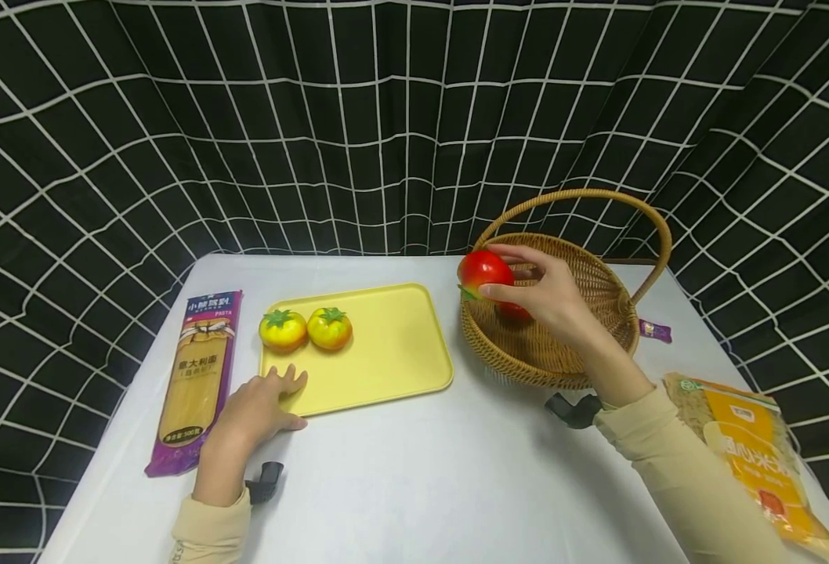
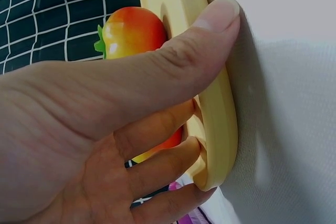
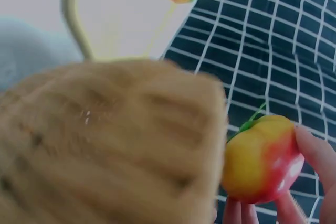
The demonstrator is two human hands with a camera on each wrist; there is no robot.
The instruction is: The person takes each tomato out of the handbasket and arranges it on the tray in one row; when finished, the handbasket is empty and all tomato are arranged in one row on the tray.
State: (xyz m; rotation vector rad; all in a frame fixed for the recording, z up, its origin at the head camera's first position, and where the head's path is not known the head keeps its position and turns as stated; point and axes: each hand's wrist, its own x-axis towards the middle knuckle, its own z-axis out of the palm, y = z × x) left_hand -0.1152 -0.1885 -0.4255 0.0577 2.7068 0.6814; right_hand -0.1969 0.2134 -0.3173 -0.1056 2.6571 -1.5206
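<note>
My right hand (image 1: 537,294) holds a red tomato (image 1: 485,269) with green leaves between thumb and fingers, above the left side of a wicker basket (image 1: 591,274). A second red tomato (image 1: 513,312) lies inside the basket, partly hidden by that hand. In the right wrist view, the held tomato (image 3: 262,161) shows yellow and red sides. My left hand (image 1: 259,403) grips the near left corner of a yellow tray (image 1: 386,337), its thumb outside the rim and its fingers inside. Two yellow-orange tomatoes (image 1: 284,330) sit side by side at the tray's far left.
A purple pasta packet (image 1: 199,376) lies left of the tray. An orange food bag (image 1: 753,454) rests at the right edge of the white table (image 1: 414,486). A small purple packet (image 1: 656,330) lies beside the basket, whose tall handle (image 1: 584,193) arches above it.
</note>
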